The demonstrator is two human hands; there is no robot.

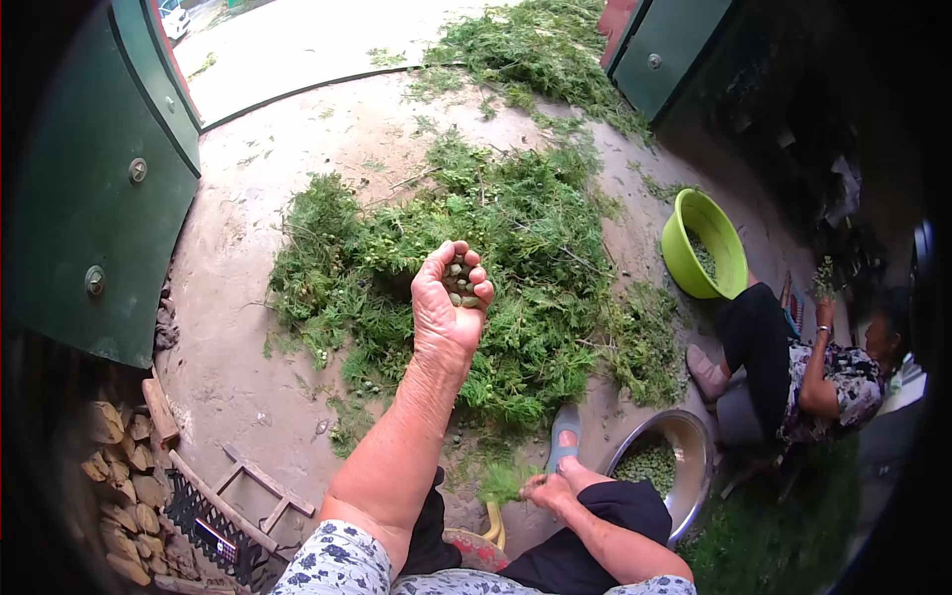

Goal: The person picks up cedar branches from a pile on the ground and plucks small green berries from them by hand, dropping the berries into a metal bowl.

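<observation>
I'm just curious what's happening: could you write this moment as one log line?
left hand: cupping green pods | right hand: pinching sprig | steel bowl: beside right hand | branches: piled ahead

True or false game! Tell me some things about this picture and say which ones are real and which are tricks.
1. The left hand is cupped around small green seeds. True.
2. The metal bowl has nothing in it. False: it holds a heap of seeds.
3. The right hand pinches a green sprig. True.
4. The plastic basin is red. False: it is bright green.
</observation>
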